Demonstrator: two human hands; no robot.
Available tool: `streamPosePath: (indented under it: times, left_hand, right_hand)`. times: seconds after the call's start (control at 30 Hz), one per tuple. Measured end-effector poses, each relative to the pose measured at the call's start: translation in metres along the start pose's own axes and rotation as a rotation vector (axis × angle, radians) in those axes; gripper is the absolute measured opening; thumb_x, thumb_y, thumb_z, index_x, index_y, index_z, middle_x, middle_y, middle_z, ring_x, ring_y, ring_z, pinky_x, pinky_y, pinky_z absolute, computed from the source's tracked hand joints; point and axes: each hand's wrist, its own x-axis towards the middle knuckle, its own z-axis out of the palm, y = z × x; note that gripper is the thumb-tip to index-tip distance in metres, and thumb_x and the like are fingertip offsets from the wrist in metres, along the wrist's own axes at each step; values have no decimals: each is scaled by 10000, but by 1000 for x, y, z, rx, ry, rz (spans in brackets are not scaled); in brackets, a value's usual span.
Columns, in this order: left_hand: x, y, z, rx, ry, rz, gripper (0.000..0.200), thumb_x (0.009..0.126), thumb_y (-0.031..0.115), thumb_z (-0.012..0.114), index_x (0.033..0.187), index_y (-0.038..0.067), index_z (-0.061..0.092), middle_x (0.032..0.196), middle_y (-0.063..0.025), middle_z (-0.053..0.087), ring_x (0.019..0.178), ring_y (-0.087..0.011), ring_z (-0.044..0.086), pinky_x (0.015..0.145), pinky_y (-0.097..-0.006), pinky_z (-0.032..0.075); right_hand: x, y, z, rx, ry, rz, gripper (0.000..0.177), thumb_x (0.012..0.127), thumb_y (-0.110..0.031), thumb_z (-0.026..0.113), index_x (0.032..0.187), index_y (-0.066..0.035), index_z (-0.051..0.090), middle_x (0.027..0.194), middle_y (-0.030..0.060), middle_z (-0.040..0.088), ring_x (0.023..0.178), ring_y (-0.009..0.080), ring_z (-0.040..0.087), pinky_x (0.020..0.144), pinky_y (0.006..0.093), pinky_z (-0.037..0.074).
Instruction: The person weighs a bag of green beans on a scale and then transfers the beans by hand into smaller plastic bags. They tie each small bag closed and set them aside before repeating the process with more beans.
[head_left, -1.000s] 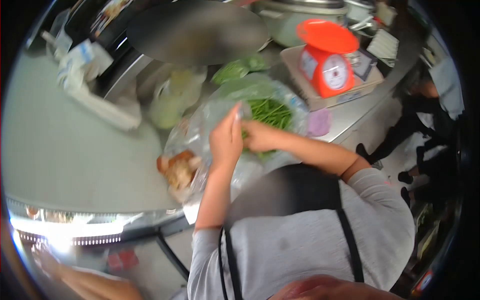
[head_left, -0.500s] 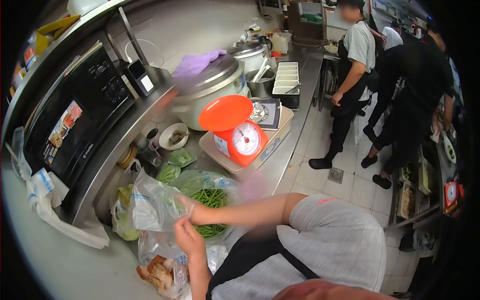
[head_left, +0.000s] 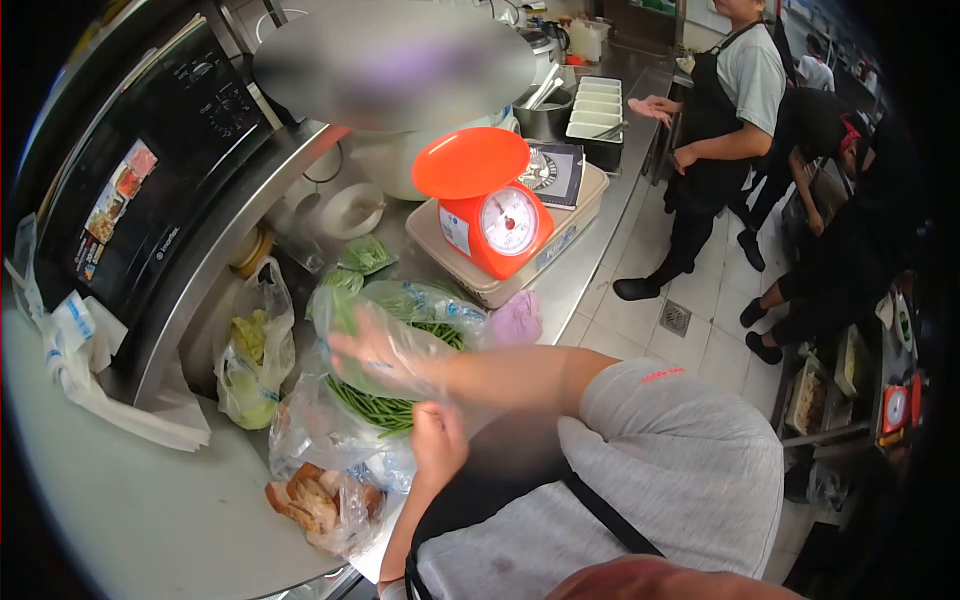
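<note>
My right hand (head_left: 370, 350) is inside a clear plastic bag (head_left: 405, 372), its fingers spread and blurred through the film. Just below that wrist, my left hand (head_left: 438, 440) is closed, apparently pinching the bag's edge; its fingertips are partly hidden. Beneath both hands, long green beans (head_left: 375, 405) lie in an open plastic bag. A bag of leafy greens (head_left: 250, 365) stands to the left. Brown cooked-looking meat pieces (head_left: 305, 500) in clear plastic sit lower on the counter.
An orange kitchen scale (head_left: 508, 225) stands on a lidded tub (head_left: 470, 265) behind the beans. A black microwave (head_left: 165, 165) occupies the left shelf. Near the counter edge lies a pink-purple bundle (head_left: 516, 318). A co-worker in a black apron (head_left: 715, 130) stands in the aisle, with others beyond.
The bag now covers my right hand, whose fingers have spread. My left hand has moved right, beside the right wrist. The view has shifted, and the nearest co-worker has raised a hand.
</note>
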Motion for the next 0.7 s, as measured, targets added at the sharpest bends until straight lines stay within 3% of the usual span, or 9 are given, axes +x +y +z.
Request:
streamPosePath:
  times: [0.03,0.07,0.13,0.2,0.27,0.37,0.47,0.57,0.7]
  left_hand:
    - [-3,5,-3,-51,-80,-4,130,766,27,528,808,18,405,641,-82,493,551,-123,482,502,-260,394]
    - [-4,18,-7,-102,-159,-9,132,762,19,530,808,20,406,639,-72,494,558,-100,477,499,-245,390]
    - [4,49,-22,-197,-34,-10,217,715,5,571,850,24,403,653,-22,469,578,-56,441,501,-201,370]
    - [12,70,-39,-204,65,18,293,681,17,603,895,22,404,680,-11,463,599,-53,440,520,-186,365]
    - [16,81,-40,102,-20,-4,440,663,123,631,1016,28,385,675,-26,427,645,-102,455,542,-234,379]
    - [17,91,-24,549,-47,-32,434,642,141,660,982,17,421,662,-73,444,599,-203,466,548,-311,382]
    - [16,76,-31,493,-157,-54,295,684,87,619,912,23,442,631,-50,448,554,-147,457,511,-273,380]
    - [15,56,-47,129,-135,-181,128,741,16,527,841,28,447,606,-15,447,507,-82,430,460,-218,360]
    - [29,62,-80,172,109,-206,56,772,-16,451,810,25,451,588,8,450,480,-35,398,430,-174,324]
  right_hand:
    - [2,7,-3,-338,-41,-120,245,760,-184,497,880,29,512,784,151,574,710,240,567,603,335,451]
    - [4,20,-3,-440,-240,-159,244,781,-202,489,890,15,515,784,130,575,695,215,559,594,327,445]
    - [5,45,-2,-642,-649,-236,245,823,-239,474,910,-15,521,784,88,577,666,164,544,577,310,432]
    - [-19,20,-20,-655,-861,-155,250,758,-245,497,899,-44,547,812,102,587,712,221,560,615,323,447]
    - [-44,0,-35,-689,-1025,-92,247,725,-246,512,881,-61,564,821,106,593,730,246,568,630,331,455]
    - [-60,17,-31,-789,-1091,-72,220,723,-241,523,843,-65,577,804,99,595,716,236,568,616,336,455]
    - [-55,40,-26,-885,-1072,-65,195,720,-236,534,806,-70,590,787,91,596,703,225,568,601,342,454]
    - [-43,55,-28,-1000,-998,-29,175,717,-231,545,768,-74,603,771,83,598,689,214,568,587,348,454]
    - [-21,74,-7,-1279,-1079,-239,151,716,-206,551,719,-70,617,744,84,599,669,206,569,558,361,454]
